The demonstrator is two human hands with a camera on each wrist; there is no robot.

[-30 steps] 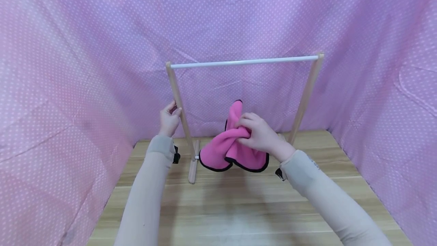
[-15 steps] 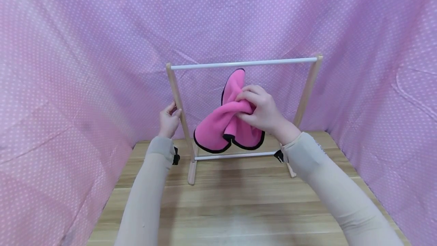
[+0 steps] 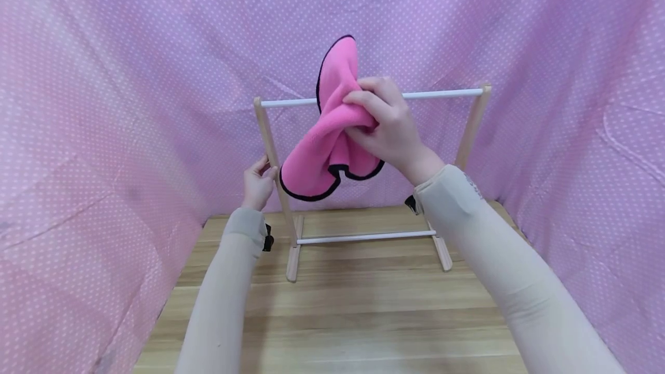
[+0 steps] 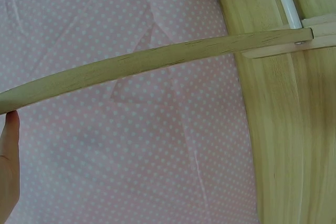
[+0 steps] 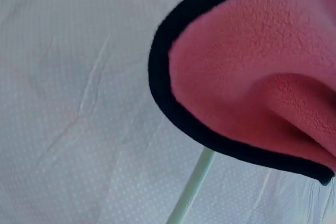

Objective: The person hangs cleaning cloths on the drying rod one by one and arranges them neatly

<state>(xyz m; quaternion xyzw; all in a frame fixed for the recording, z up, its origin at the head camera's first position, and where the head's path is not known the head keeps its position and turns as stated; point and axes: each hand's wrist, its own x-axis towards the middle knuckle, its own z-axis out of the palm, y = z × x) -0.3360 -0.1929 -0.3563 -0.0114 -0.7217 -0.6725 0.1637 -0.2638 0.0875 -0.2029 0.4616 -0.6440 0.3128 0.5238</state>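
Observation:
A pink fleece cloth (image 3: 340, 65) with black edging is bunched in my right hand (image 3: 392, 126), pinched between thumb and fingers. Held up at the rack's white top bar (image 3: 441, 94), it covers part of that bar in the head view. The right wrist view shows a rounded flap of the cloth (image 5: 231, 61) close up. My left hand (image 3: 258, 183) grips the wooden left post (image 3: 266, 128) of the rack about midway up. In the left wrist view, a digit of the left hand (image 4: 9, 166) touches the post (image 4: 157, 59).
A white lower bar (image 3: 366, 238) joins the rack's two wooden feet on the wood-grain tabletop (image 3: 332, 316). Polka-dot pink fabric (image 3: 156, 74) hangs behind and at both sides. The right post (image 3: 473, 126) is partly hidden by the right forearm.
My right hand has raised the cloth from near the lower bar to the top bar's height, shifting slightly left. The left hand stays on the post.

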